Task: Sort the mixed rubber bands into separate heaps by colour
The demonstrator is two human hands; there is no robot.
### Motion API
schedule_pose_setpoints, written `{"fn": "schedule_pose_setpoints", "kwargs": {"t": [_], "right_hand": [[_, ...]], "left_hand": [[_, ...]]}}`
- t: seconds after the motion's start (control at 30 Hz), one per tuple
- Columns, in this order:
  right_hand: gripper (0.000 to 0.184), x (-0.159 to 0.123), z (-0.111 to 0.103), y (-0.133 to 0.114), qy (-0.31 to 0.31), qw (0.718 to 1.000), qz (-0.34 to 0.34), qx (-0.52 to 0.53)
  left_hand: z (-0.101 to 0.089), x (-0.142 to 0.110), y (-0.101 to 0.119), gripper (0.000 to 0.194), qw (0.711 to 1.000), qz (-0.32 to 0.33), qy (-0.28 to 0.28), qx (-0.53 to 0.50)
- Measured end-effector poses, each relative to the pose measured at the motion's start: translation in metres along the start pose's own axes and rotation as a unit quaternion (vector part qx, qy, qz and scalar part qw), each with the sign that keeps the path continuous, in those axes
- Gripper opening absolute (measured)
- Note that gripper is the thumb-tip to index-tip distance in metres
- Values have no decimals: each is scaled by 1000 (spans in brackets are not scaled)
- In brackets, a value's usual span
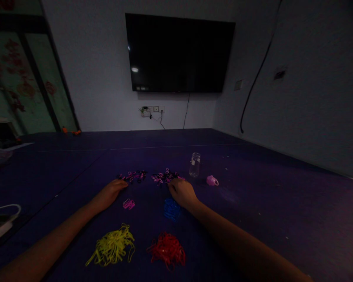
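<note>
Both my hands rest on a dark purple table [267, 219]. My left hand [111, 192] lies flat, fingers stretched toward a scatter of pink and black bands [133, 176]. My right hand [182, 192] has its fingers curled down onto a second mixed pink and black heap [164, 176]; what they grip is hidden. A small pink pile [128, 203] lies just right of my left hand. A blue pile [171, 208] sits under my right wrist. Nearer me lie a yellow pile [114, 244] and a red pile [167, 248].
A small clear bottle [194, 164] stands beyond the heaps, with a pink cap [212, 180] lying beside it. A dark wall-mounted screen [179, 53] hangs ahead. A white object [2, 221] lies at the left table edge. The room is dim.
</note>
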State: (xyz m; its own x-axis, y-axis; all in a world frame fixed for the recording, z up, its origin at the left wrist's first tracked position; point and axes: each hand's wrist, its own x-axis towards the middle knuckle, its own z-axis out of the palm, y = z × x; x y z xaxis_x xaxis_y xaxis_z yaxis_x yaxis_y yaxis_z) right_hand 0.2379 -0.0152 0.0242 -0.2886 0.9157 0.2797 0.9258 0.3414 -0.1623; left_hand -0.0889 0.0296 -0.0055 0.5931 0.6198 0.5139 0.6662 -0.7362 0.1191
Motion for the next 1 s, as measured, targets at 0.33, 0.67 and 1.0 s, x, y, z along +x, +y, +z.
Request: {"fn": "schedule_pose_setpoints", "kwargs": {"t": [0.33,0.67,1.0], "right_hand": [[30,0,-2,-2,-4,1000,8,3],[31,-1,-5,-4,-8,1000,13,4],[30,-1,-5,-4,-12,1000,15,-1]], "left_hand": [[-5,0,13,29,999,22,24,-17],[-8,0,42,28,997,45,57,-24],[-13,4,40,33,992,-87,81,-44]]}}
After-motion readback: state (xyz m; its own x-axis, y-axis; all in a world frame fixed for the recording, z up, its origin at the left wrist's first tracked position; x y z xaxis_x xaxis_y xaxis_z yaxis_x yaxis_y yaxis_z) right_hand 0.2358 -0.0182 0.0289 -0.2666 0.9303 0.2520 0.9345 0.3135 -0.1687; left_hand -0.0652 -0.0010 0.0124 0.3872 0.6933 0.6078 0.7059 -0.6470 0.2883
